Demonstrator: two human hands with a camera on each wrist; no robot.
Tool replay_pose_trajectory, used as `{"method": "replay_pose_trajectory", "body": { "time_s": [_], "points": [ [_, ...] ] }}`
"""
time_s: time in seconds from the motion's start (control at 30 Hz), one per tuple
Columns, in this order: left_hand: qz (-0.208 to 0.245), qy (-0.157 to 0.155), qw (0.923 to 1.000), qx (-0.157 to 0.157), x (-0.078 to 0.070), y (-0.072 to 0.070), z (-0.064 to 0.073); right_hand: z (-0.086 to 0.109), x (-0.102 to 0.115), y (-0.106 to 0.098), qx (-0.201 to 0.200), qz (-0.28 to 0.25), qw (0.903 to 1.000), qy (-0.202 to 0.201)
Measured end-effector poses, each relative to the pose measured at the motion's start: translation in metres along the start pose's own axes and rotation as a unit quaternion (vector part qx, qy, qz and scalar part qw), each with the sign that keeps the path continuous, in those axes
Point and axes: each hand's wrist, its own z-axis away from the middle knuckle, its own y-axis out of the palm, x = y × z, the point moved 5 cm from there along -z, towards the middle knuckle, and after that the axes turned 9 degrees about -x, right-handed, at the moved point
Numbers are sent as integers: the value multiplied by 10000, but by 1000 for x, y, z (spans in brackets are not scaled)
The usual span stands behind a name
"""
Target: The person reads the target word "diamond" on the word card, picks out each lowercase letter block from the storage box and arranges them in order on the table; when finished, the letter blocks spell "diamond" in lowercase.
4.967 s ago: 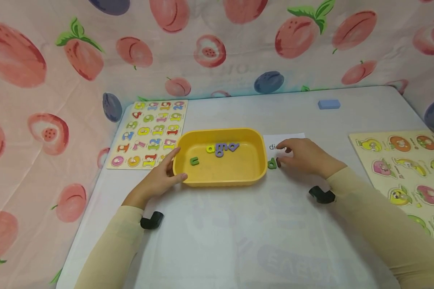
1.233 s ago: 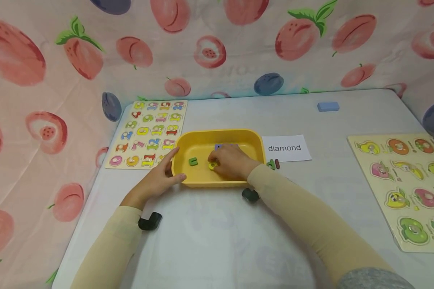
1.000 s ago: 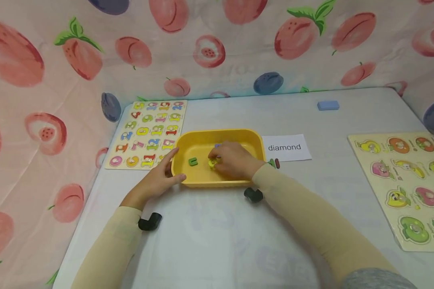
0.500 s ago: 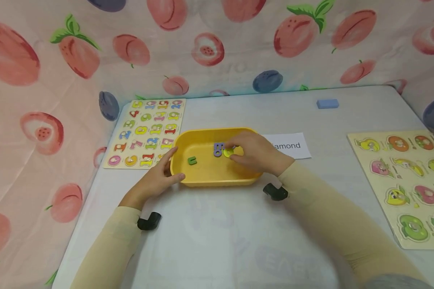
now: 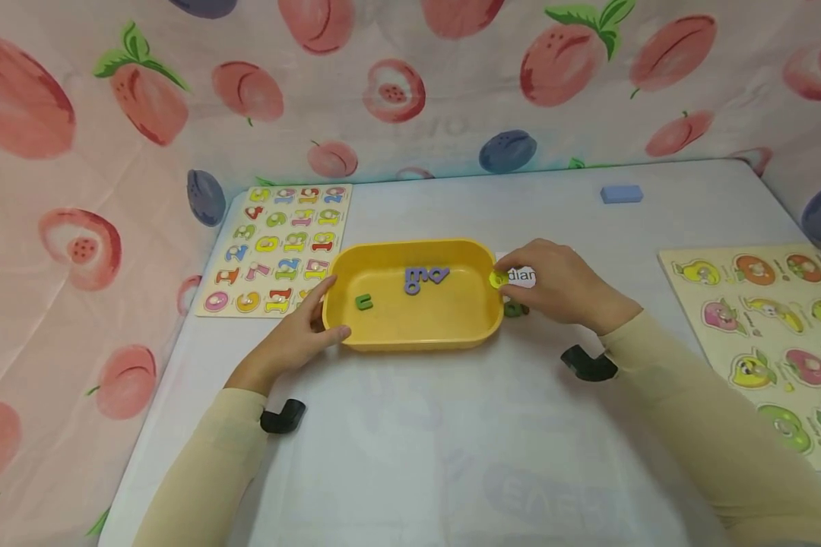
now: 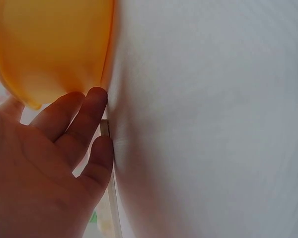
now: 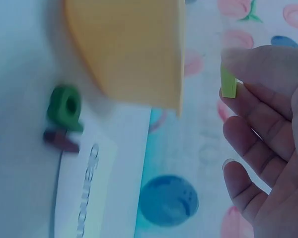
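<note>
My left hand (image 5: 293, 342) holds the left end of a yellow plastic tray (image 5: 417, 346), thumb at the front corner and fingers along the outer wall. Between thumb and index finger, my right hand (image 5: 554, 281) pinches a yellow letter (image 5: 498, 279), raised by the tray's right rim. Inside the tray lie several purple letters (image 5: 416, 276) and a green letter n (image 5: 363, 302). On the table right of the tray, a green letter d (image 7: 64, 106) sits beside a brown letter i (image 7: 62, 141). The right hand partly covers a white card (image 7: 102, 173) printed "diamond".
A number puzzle board (image 5: 274, 243) lies behind the tray to the left. A fruit puzzle board (image 5: 752, 342) is at the right edge of the table, and a blue block (image 5: 621, 194) at the back right. Fruit-patterned cloth (image 5: 260, 152) hangs around the back and left.
My right hand has let go of the brown letter, picked the yellow letter up inside the tray and carried it right to the rim. The left hand has stayed on the tray.
</note>
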Motion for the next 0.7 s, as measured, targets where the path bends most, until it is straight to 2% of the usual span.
{"method": "replay_pose_trajectory", "body": {
  "time_s": [0.17,0.33,0.7],
  "points": [
    [-6,-77,10000,16,1,0,0,10,-15,-8,-131,119,9998,35],
    [23,-110,9999,7,0,0,-1,18,-33,-9,-92,156,9991,388],
    [-142,-129,9998,-39,1,0,0,26,-66,7,251,112,9941,1045]
  ]
}}
